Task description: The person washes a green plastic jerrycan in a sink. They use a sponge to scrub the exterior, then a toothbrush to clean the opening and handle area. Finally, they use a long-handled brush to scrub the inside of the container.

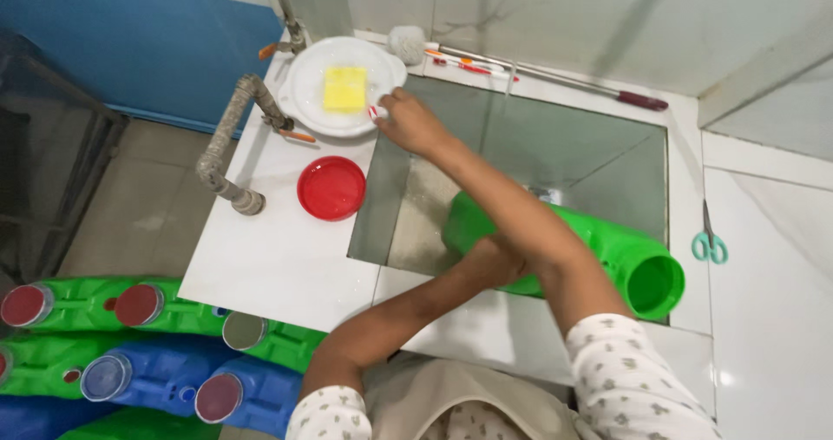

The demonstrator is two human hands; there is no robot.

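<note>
1. Two hands work over a sunken sink [564, 145] set in a white tiled desk [278, 249]; the forearms cross above the basin.
2. The right hand [408, 123] is stretched far forward and to the left, arm nearly straight, fingers pinched narrowly on a small red-and-white object [373, 111] at the rim of a white plate [304, 93].
3. The left hand [495, 262] passes under the right forearm and presses against the side of a green jerrycan [633, 258]; its fingers are hidden, so the grip cannot be told.
4. The green jerrycan lies on its side in the sink, near the front edge, its open mouth facing right.
5. A yellow sponge [344, 88] rests on the white plate, behind the sink's left corner.
6. A red lid [331, 187] lies on the desk just left of the sink, near a wrapped tap [230, 141].
7. Teal-handled scissors [709, 242] lie on the desk to the right of the sink.
8. Green and blue jerrycans [147, 353] with red caps lie stacked below the desk at lower left.
</note>
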